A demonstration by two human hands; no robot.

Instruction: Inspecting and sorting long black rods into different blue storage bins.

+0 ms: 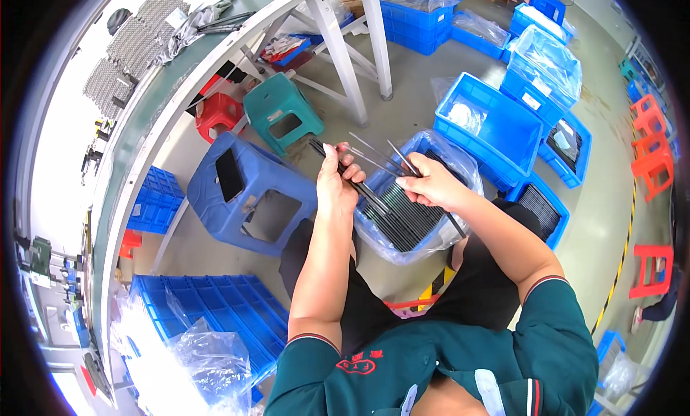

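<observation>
- At the left, blue stool point(251, 164), black phone point(230, 176) lying on its seat.
- Just beyond it, green stool point(277, 103).
- Left hand point(339, 182): fingers curled closed around a bundle of dark rods point(370, 195), slanted, lower ends over the bin.
- Between the knees, plastic-lined blue bin point(451, 154), holding rows of black rods point(428, 218).
- Right hand point(431, 182): fingers pinched closed on a slanted dark rod point(404, 158), above the bin; thin grey rods point(371, 156) near its fingertips.
- Farther right, larger blue bin point(503, 132).

Red lettering point(357, 366) on green shirt point(471, 351), illegible label point(531, 101) on blue bin point(516, 87)
</observation>
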